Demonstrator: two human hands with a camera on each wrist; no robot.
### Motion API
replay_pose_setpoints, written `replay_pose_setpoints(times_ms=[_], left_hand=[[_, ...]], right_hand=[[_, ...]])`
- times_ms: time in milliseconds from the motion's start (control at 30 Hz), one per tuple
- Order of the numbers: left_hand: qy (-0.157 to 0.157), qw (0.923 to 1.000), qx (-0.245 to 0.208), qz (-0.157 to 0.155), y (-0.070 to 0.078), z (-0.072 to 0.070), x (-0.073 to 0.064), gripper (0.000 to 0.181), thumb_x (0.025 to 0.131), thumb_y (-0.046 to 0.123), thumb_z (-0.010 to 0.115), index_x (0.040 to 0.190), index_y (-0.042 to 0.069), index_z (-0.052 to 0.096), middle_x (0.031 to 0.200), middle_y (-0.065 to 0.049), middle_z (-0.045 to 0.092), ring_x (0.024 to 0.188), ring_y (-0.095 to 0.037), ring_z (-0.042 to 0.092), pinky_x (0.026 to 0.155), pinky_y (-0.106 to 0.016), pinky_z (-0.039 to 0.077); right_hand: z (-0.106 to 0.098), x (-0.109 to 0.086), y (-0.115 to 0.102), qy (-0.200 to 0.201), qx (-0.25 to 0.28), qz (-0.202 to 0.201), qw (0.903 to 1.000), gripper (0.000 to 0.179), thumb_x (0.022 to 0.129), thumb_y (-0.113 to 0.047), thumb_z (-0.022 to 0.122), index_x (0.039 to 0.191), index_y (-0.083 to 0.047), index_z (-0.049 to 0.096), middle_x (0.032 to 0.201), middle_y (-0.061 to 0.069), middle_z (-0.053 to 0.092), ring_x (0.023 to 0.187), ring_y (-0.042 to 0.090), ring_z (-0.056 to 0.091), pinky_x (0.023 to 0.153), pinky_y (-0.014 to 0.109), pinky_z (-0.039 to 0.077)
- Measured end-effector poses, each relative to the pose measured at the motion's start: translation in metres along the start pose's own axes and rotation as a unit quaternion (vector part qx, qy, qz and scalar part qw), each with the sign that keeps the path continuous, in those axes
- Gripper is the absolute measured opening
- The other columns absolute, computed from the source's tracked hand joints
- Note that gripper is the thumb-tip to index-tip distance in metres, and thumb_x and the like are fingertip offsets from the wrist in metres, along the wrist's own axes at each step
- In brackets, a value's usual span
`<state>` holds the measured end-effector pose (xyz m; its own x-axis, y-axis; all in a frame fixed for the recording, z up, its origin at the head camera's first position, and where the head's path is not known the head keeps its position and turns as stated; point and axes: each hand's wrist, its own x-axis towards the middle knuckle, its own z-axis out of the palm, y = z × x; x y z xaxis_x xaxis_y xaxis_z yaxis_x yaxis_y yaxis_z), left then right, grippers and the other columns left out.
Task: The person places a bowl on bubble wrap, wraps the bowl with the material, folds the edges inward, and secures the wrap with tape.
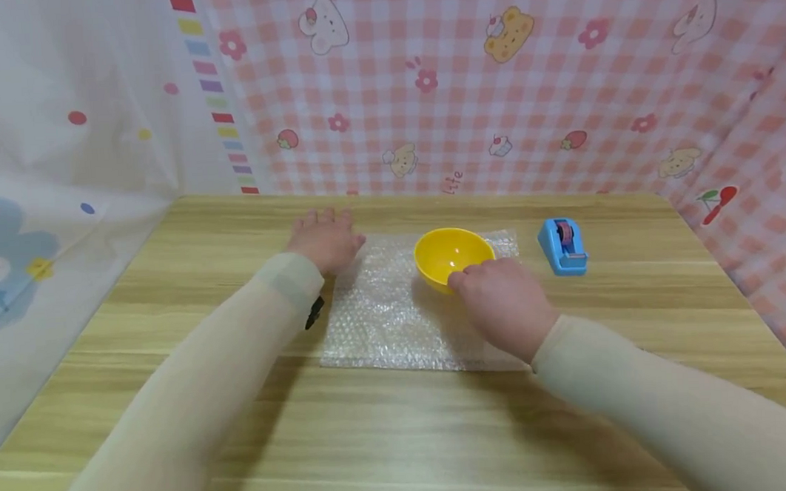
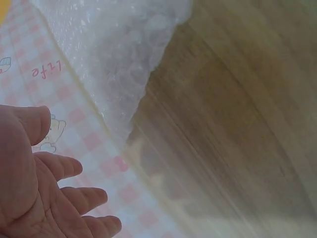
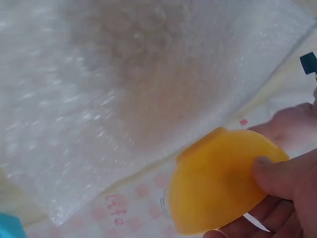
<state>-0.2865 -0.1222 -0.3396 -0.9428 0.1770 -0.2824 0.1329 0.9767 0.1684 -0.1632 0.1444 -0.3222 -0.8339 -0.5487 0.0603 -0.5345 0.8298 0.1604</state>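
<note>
While right hand (image 1: 505, 299) pinches yellow bowl (image 1: 443, 252) between fingers at rim, probably for easy purchase, bubble wrap (image 1: 390, 312) lies below them; left hand (image 1: 326, 241) beside wrap, fingers apart, tabletop (image 1: 376, 439) contact unclear.

Bubble wrap (image 1: 383, 313) on table (image 1: 350, 440), bowl (image 1: 448, 251) over it, tape dispenser (image 1: 564, 250) to the right, backdrop (image 1: 466, 108) behind
</note>
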Motion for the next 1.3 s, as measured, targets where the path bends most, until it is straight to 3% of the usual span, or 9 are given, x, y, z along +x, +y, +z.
replay_pose_setpoints(times_ms=[167,433,700,900,1100,1300], left_hand=[[-0.004,0.9999,0.01,-0.003,0.004,0.002,0.004,0.071,0.113,0.05,0.031,0.171,0.013,0.012,0.177,-0.021,0.007,0.162,-0.049,0.001,0.131,-0.065,0.0],[-0.015,0.9998,0.014,0.001,0.003,0.003,0.006,0.069,0.113,0.044,0.037,0.17,0.01,0.018,0.177,-0.02,0.011,0.162,-0.048,0.006,0.131,-0.065,0.001],[-0.031,0.9988,0.034,-0.017,-0.003,0.006,0.011,0.064,0.108,0.044,0.045,0.157,0.002,0.045,0.168,-0.024,0.036,0.158,-0.049,0.023,0.13,-0.066,0.009],[-0.029,0.9981,0.051,-0.016,-0.006,0.01,0.013,0.06,0.108,0.043,0.049,0.151,0.002,0.053,0.161,-0.022,0.048,0.153,-0.049,0.035,0.129,-0.066,0.016],[-0.018,0.9996,0.018,-0.01,-0.008,0.011,0.015,0.055,0.105,0.035,0.057,0.146,0.0,0.052,0.146,-0.02,0.062,0.137,-0.04,0.057,0.123,-0.061,0.035],[-0.008,0.9976,-0.069,-0.001,-0.009,0.013,0.022,0.058,0.104,0.028,0.061,0.153,0.004,0.044,0.152,-0.018,0.057,0.139,-0.038,0.055,0.118,-0.054,0.045]], right_hand=[[0.009,0.021,-0.011,-0.028,-0.001,-0.015,0.9995,0.019,0.095,-0.007,0.077,0.113,-0.012,0.077,0.1,0.007,0.079,0.078,0.024,0.066,0.088,0.044,0.063],[0.024,0.024,-0.016,-0.043,0.023,-0.04,0.998,0.015,0.098,-0.001,0.069,0.105,-0.013,0.075,0.093,0.006,0.076,0.076,0.024,0.066,0.083,0.044,0.062],[0.024,0.027,-0.015,-0.055,0.018,-0.063,0.9963,0.013,0.098,-0.004,0.071,0.104,-0.014,0.076,0.091,0.004,0.076,0.073,0.02,0.062,0.077,0.041,0.06],[0.021,0.03,-0.016,-0.046,0.014,-0.08,0.9956,0.014,0.098,-0.004,0.07,0.101,-0.016,0.077,0.088,0.003,0.076,0.07,0.019,0.06,0.071,0.039,0.058],[0.022,0.033,-0.017,-0.047,0.02,-0.081,0.9954,0.016,0.098,-0.004,0.068,0.101,-0.016,0.077,0.088,0.003,0.076,0.07,0.02,0.061,0.07,0.04,0.056],[0.022,0.033,-0.017,-0.053,0.018,-0.075,0.9956,0.016,0.099,-0.005,0.069,0.102,-0.017,0.078,0.089,0.002,0.077,0.07,0.019,0.061,0.071,0.039,0.056]])
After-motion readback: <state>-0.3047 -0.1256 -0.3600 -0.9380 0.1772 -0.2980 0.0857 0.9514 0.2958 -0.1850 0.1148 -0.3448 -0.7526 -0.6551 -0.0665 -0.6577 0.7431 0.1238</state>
